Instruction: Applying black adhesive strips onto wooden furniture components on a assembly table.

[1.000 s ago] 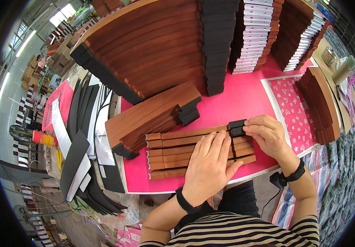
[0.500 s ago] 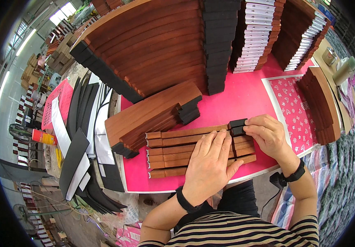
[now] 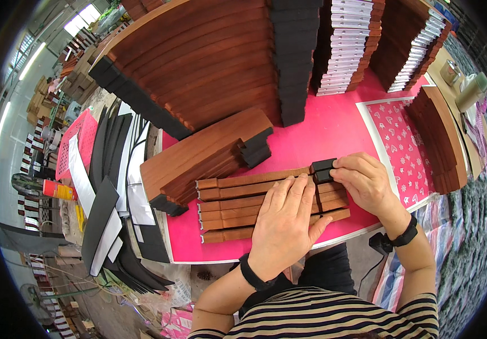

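Note:
Several reddish-brown wooden slats [image 3: 226, 205] lie side by side on the pink tabletop in front of me. My left hand [image 3: 283, 220] rests flat across them, fingers stretched out and thumb apart. At the right end of the farthest slats sits a short black foam-like strip [image 3: 324, 164], folded over or laid on the wood. My right hand [image 3: 368, 183] pinches its right edge between thumb and fingertips. The fingers hide part of that edge. Just beyond the slats, a small stack of curved wooden pieces with black ends [image 3: 209, 152] leans at an angle.
A tall stack of curved wooden pieces [image 3: 198, 68] with black ends stands behind. Farther right are stacks with silvery-white ends [image 3: 342, 48] and more curved wood [image 3: 441, 141]. Black and white strips [image 3: 105, 214] lie left, near a pink basket [image 3: 79, 141]. A bottle [image 3: 472, 93] stands far right.
The view has shifted slightly. My right hand still pinches the black strip, which now shows a clearer dividing line across it. My left hand stays flat on the slats.

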{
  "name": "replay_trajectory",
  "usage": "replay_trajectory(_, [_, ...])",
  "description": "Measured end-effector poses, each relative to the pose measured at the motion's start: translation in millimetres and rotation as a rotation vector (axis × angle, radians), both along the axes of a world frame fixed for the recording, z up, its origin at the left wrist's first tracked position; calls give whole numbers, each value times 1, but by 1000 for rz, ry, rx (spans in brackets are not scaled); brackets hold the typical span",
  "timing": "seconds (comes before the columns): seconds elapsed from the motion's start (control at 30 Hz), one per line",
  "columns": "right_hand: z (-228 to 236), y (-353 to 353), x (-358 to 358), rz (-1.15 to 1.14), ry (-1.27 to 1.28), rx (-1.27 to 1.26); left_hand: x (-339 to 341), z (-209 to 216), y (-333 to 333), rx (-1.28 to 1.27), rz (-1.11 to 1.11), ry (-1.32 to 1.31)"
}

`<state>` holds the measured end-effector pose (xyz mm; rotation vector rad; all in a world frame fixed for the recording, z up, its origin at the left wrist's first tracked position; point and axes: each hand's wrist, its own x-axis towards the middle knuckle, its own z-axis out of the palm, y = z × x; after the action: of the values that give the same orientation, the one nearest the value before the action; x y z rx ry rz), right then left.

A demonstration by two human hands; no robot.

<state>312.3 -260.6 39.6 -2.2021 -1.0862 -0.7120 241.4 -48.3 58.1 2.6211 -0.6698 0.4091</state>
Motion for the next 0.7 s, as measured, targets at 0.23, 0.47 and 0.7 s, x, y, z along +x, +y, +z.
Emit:
replay_trajectory(0.23, [2, 2, -4, -41, 103, 41, 1, 0, 0, 4, 4, -2])
replay_trajectory(0.47, [-11, -15, -8, -147, 415, 246, 3, 1, -1, 10, -6, -7])
replay_trajectory(0.7, [-13, -13, -9, -121, 479, 249, 2, 1, -1, 5, 1, -11])
